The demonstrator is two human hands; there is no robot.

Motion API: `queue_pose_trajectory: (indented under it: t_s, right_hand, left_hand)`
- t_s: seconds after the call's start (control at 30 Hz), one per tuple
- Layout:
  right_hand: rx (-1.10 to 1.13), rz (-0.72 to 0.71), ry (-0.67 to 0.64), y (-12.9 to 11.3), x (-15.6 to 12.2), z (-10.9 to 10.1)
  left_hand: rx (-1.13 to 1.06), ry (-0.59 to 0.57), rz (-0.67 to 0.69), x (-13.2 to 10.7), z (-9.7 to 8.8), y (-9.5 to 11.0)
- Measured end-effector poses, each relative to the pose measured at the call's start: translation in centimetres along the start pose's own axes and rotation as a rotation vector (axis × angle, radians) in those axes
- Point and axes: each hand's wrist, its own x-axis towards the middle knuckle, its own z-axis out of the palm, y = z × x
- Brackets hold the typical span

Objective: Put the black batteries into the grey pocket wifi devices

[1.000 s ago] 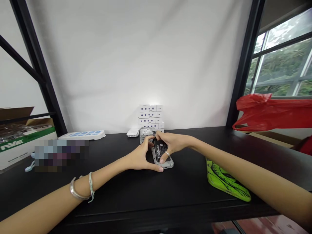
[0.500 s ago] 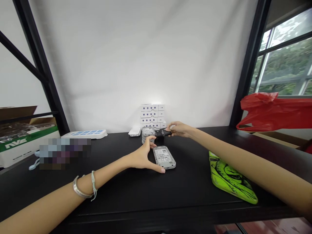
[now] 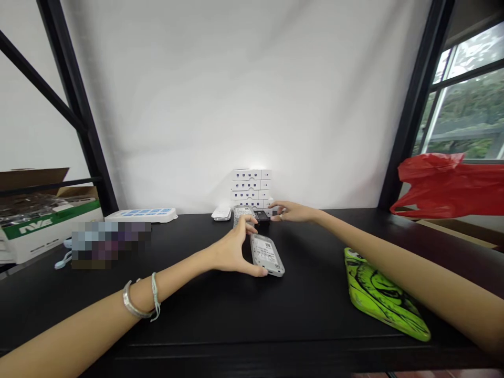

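A small grey device (image 3: 268, 254) lies back-up on the black table (image 3: 236, 310), its label showing. My left hand (image 3: 235, 251) grips its left edge between thumb and fingers. My right hand (image 3: 291, 212) reaches to the back of the table and rests on a black battery (image 3: 263, 215), fingers loosely around it. The battery sits beside a short stack of similar grey devices (image 3: 242, 213). Behind them stands a pile of small white boxes (image 3: 251, 188).
A green patterned phone case (image 3: 384, 296) lies at the right. A white lid-like piece (image 3: 221, 213) and a white power strip (image 3: 140, 214) sit at the back left. A cardboard box (image 3: 43, 220) stands far left, a red plastic bag (image 3: 449, 184) far right.
My right hand lifted the black battery out of the grey device and carried it to the back of the table. My left hand stayed on the device.
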Motion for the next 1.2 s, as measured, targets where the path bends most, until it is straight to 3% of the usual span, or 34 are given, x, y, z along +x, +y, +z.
queue_pose_trajectory:
  t_s: [0.07,0.17,0.27,0.37,0.47,0.63,0.87,1.03,1.2]
  right_hand:
    - [-0.009,-0.002,0.038,1.7,-0.9,-0.8]
    - [-0.018,0.019,0.060,4.1,-2.2,-2.0]
    - [-0.030,0.064,0.059,5.4,-3.1,-2.8]
    - [-0.070,0.086,0.047,6.0,-3.4,-3.1]
    - [-0.189,0.084,0.004,6.7,-3.4,-3.2]
    - [-0.379,0.161,0.045,9.2,-3.1,-3.3]
    - [-0.524,0.216,0.030,11.6,-3.0,-2.5]
    - [-0.581,0.216,0.003,11.5,-2.7,-2.2]
    - [-0.607,0.249,-0.014,10.4,-2.5,-2.1]
  left_hand:
    - [0.046,0.092,0.073,0.8,-1.3,-0.5]
    - [0.023,0.225,-0.016,2.8,-3.4,-2.2]
    - [-0.020,0.251,-0.132,4.8,-4.7,-4.4]
    - [-0.030,0.234,-0.154,5.9,-4.9,-5.9]
    - [-0.014,0.246,-0.163,5.9,-4.9,-6.2]
    - [0.106,0.383,-0.259,3.7,-5.3,-5.8]
    - [0.278,0.022,-0.425,0.9,-6.1,-6.4]
    - [0.376,0.060,-0.444,1.1,-5.6,-6.7]
    - [0.378,0.145,-0.503,4.2,-5.9,-6.4]
